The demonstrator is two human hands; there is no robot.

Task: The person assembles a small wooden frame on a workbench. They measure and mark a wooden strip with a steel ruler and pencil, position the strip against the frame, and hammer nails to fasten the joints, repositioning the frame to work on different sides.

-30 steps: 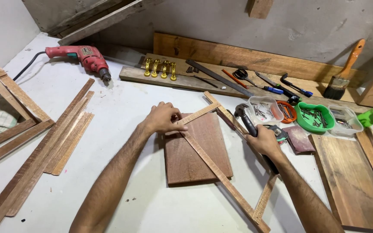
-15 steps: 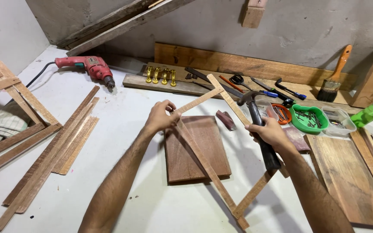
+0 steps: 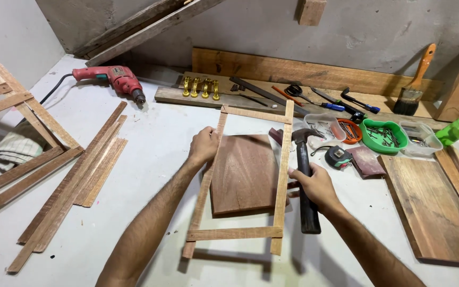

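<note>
Left hand (image 3: 204, 146) fingers are curled, pinching the left rail of the slatted wooden frame (image 3: 243, 172); right hand (image 3: 314, 183) is wrapped around both the right rail and a claw hammer (image 3: 303, 175). A second ago the frame sat skewed, now it's squared up and lifted off the white bench over the wood panel (image 3: 244, 172). At 1 o'clock there's a green bowl of nails (image 3: 381, 135); the right fingertips are hidden behind the rail.
</note>
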